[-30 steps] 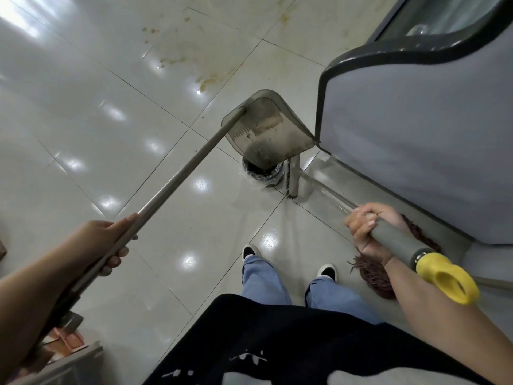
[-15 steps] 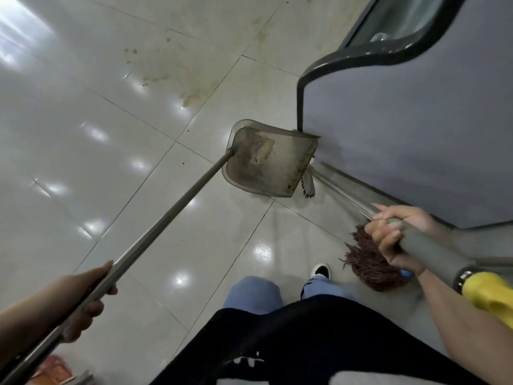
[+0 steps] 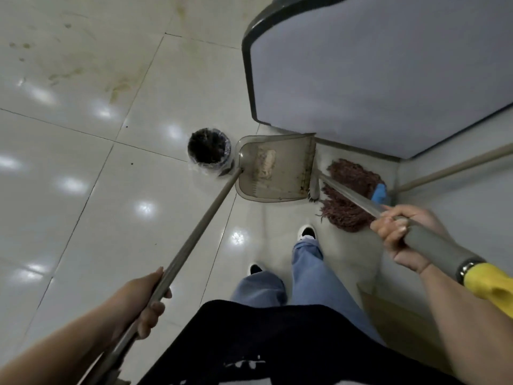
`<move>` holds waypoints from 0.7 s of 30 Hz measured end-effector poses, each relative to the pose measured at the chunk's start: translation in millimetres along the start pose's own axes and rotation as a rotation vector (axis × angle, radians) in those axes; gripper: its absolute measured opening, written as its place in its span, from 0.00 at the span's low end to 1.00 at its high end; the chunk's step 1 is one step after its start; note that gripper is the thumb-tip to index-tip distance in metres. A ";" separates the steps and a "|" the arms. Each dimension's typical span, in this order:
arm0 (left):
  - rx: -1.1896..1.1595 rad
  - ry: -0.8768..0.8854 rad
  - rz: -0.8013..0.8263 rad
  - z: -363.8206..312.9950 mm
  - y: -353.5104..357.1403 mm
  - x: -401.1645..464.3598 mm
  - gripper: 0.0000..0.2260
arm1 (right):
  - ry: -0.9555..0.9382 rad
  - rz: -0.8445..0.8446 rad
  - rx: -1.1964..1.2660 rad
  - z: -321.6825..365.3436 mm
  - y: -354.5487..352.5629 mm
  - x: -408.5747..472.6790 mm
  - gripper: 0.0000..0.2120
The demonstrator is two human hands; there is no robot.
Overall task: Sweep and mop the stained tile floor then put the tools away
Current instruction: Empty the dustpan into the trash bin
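Beside bin point(image 3: 208, 150): left hand point(image 3: 140, 298) fingers clamp dustpan point(image 3: 274, 169) handle, right hand point(image 3: 399, 237) fingers clamp broom handle point(image 3: 433, 243); labels unreadable, perhaps none.

Glossy pale tile floor point(image 3: 83, 207) with ceiling-light reflections, grey dark-edged cabinet point(image 3: 388, 73) upper right, small black bin point(image 3: 208, 151)

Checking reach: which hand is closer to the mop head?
Right. The right hand grips the broom handle just beside the mop head; the left hand holds the dustpan handle, far off across the floor.

No text, label, brand or number can be read; the white marks on the black top point(image 3: 249, 343) are too blurred to make out.
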State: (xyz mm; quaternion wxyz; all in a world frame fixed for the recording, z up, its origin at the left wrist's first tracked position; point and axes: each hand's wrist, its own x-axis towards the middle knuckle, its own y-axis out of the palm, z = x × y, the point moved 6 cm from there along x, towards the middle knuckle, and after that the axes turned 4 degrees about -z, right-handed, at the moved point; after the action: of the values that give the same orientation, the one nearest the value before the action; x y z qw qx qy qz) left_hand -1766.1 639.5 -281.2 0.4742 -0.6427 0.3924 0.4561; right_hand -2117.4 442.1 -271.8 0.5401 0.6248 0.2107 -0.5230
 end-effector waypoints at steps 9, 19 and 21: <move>0.046 -0.122 0.107 -14.9 69.3 26.5 0.20 | -0.014 -0.064 0.133 -7.4 -49.6 -9.1 0.25; -0.173 -0.256 0.275 -69.5 189.5 42.1 0.19 | -0.054 -0.049 0.207 21.8 -73.8 -23.5 0.38; -0.287 -0.328 0.351 -80.6 207.0 46.7 0.20 | -0.051 -0.026 0.240 28.6 -73.3 -25.4 0.38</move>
State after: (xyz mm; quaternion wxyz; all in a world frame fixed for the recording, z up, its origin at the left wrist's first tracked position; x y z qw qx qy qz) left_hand -1930.0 508.0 -367.1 0.3493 -0.5428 0.3474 0.6802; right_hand -2199.6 448.2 -279.0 0.4596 0.6687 0.1410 -0.5673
